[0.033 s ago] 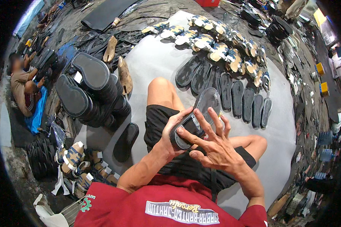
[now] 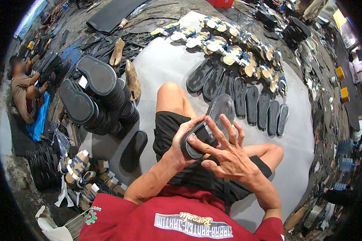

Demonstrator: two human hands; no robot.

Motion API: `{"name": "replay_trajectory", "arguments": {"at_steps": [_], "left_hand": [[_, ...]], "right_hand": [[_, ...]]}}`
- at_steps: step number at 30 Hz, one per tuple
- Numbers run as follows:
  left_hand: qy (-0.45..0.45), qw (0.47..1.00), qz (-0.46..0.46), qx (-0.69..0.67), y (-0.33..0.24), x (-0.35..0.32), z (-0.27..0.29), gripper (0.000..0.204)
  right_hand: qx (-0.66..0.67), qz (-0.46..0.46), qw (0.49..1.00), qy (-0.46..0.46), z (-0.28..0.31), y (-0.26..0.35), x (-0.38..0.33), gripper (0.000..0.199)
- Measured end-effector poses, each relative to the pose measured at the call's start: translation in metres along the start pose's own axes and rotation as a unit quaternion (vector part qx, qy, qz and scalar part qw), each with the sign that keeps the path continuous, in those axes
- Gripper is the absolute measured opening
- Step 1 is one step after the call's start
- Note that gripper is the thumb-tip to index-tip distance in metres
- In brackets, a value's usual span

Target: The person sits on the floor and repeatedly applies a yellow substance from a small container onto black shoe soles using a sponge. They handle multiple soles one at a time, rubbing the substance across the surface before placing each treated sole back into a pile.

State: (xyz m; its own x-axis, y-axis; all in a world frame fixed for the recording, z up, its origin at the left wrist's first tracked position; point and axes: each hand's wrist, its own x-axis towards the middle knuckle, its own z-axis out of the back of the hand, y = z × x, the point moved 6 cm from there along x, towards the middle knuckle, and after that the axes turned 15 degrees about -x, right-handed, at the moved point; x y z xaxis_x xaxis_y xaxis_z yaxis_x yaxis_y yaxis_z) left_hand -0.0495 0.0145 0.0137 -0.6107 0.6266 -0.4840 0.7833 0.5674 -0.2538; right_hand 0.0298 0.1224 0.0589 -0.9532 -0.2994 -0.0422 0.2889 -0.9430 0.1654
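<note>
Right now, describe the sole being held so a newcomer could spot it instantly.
Start at the pale grey floor mat where the person sits cross-legged in black shorts. Over their lap, the left hand grips a dark shoe sole while the right hand spreads its fingers across it. Unlike the row of dark soles lying flat on the mat beyond, it is lifted and tilted, showing a shiny translucent face.

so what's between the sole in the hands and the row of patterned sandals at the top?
In the head view, a row of black soles lies on the grey mat between the held sole and the patterned sandals.
</note>
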Motion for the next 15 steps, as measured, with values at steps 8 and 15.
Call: {"name": "replay_trajectory", "arguments": {"at_steps": [8, 15], "left_hand": [[0.076, 0.954, -0.115, 0.267, -0.014, -0.015, -0.013, 0.040], [0.371, 0.904, 0.048, 0.210, -0.004, 0.025, 0.029, 0.056]], "right_hand": [[-0.083, 0.112, 0.989, -0.052, 0.004, -0.007, 0.001, 0.054], [0.066, 0.108, 0.985, -0.116, 0.018, -0.028, 0.010, 0.072]]}}
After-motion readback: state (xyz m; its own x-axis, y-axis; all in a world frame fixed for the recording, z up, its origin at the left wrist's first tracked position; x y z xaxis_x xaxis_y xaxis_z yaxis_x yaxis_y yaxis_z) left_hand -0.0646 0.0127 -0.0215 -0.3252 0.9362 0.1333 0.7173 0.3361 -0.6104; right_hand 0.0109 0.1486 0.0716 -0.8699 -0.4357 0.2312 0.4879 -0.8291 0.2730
